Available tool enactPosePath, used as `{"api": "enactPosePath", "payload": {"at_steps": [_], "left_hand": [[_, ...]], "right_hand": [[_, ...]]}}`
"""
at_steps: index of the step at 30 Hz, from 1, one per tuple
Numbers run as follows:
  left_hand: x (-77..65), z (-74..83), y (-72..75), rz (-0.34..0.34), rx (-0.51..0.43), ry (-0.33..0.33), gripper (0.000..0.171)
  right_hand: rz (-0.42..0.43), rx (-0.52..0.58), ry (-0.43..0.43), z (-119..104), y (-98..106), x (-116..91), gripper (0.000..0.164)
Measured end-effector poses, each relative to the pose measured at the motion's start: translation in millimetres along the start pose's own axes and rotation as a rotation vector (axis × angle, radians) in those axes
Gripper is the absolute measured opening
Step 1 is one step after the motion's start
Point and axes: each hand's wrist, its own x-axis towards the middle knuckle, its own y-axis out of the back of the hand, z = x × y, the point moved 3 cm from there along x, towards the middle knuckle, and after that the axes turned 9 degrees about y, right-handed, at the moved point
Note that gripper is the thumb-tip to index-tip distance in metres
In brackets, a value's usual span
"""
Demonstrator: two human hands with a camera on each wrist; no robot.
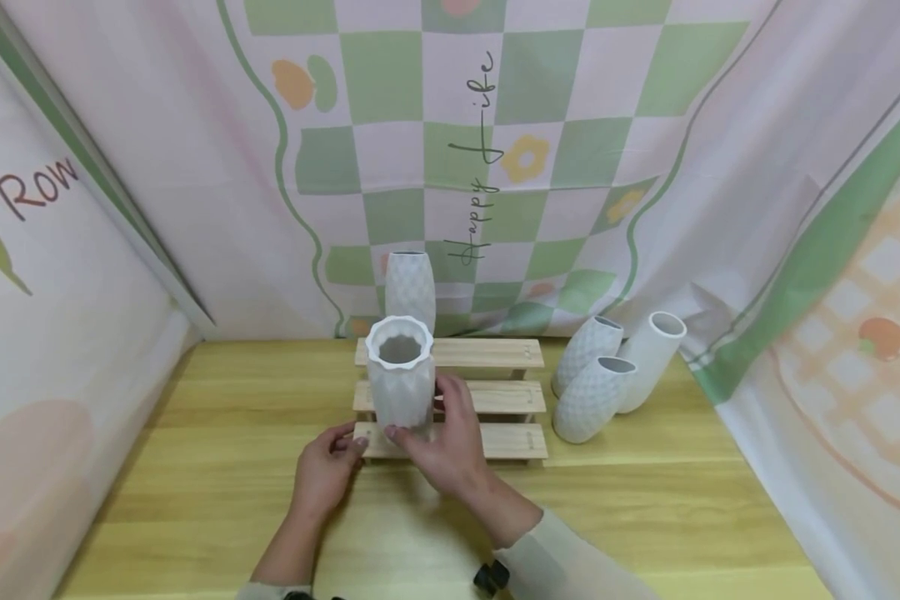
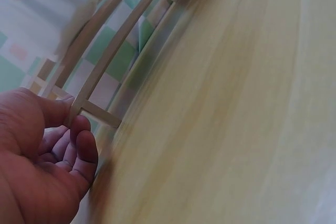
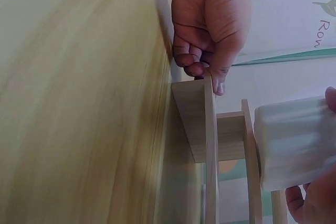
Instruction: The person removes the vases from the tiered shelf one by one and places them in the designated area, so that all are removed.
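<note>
A white vase with a scalloped rim point(image 1: 400, 392) stands upright over the left part of a three-step wooden rack point(image 1: 506, 442). My right hand point(image 1: 450, 442) grips its lower body from the right, thumb in front and fingers behind. In the right wrist view the base of the vase point(image 3: 294, 140) is against or just over the middle step; I cannot tell which. My left hand point(image 1: 328, 467) pinches the left end of the rack's lowest step point(image 2: 86, 85) between thumb and fingers. Behind the held vase, a taller textured white vase point(image 1: 411, 287) stands at the top step.
Right of the rack, three more white vases stand together on the wooden table point(image 1: 217, 467): a smooth slanted one point(image 1: 651, 358), a dimpled one point(image 1: 588, 350) and a shorter dimpled one point(image 1: 592, 404). A checkered curtain point(image 1: 465, 167) hangs close behind the rack.
</note>
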Motion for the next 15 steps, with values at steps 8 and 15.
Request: {"api": "enactPosePath", "payload": {"at_steps": [8,15], "left_hand": [[-1.5,-1.5,-0.7,0.003,-0.015,-0.007,0.041],[-1.8,1.5,-0.1,-0.007,-0.008,0.008,0.042]], "right_hand": [[-0.003,-0.014,-0.005,-0.3,5.7,-7.6,0.079],[0.017,-0.007,0.031,-2.2,11.2,-13.5,0.081]]}}
